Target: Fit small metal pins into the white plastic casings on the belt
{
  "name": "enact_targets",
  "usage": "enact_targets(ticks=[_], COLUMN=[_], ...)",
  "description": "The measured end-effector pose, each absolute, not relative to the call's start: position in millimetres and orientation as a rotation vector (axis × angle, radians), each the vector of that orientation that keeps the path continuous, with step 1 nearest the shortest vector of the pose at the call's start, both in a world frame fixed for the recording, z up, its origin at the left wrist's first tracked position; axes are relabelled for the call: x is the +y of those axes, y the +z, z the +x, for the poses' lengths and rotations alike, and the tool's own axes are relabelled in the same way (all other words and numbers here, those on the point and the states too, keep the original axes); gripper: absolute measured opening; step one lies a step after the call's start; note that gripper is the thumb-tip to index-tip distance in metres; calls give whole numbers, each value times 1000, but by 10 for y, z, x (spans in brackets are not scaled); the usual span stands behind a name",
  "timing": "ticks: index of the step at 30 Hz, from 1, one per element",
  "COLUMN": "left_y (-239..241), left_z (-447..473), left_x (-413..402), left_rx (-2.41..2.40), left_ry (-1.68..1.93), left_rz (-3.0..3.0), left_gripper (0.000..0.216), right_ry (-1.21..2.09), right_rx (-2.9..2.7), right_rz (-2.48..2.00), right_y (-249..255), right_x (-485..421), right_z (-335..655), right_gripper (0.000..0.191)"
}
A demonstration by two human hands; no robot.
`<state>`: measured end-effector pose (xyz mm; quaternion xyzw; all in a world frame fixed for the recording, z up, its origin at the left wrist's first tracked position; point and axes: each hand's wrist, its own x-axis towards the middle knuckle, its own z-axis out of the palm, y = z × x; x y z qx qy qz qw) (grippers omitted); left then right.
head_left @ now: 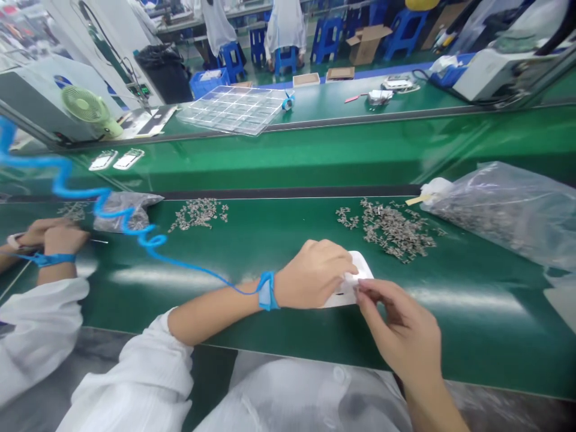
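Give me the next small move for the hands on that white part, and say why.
Probably hold the white part down with the left hand while the right hand finishes its pinch at the near edge; both hands meet on it, and the pile of small metal pieces lies just beyond.

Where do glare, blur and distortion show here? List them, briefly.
Head view: glare lies in pale streaks on the green table; head view: the wide lens bows the edges of the belt; head view: the left hand, right hand and white part are slightly soft; head view: the metal pieces smear into a grey mass.
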<state>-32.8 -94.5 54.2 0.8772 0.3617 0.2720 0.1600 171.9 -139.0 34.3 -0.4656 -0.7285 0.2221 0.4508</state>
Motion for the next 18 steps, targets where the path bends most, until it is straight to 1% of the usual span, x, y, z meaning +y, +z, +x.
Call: enact_targets(ticks=[3,6,14,18], left_y=[554,536,543,623], left_z=[-302,-293,-341,-451], left_x=[-684,-534,-578,-692], left_rx=[754,602,815,1187], left_ry=[498,387,372,271], left_rz=[2830,2976,3126,3118], left_gripper=[30,36,45,42], right_ry=[416,358,321,353], right_rx=[-1790,-1827,-1885,-1872], right_rz=[-1148,-1105,-1102,-1179], right_y=[285,301,230,196], right_x=[-1423,-1443,-1316,-1230], right_z=[1791,1833,1807,1819], right_gripper=[16,17,12,10])
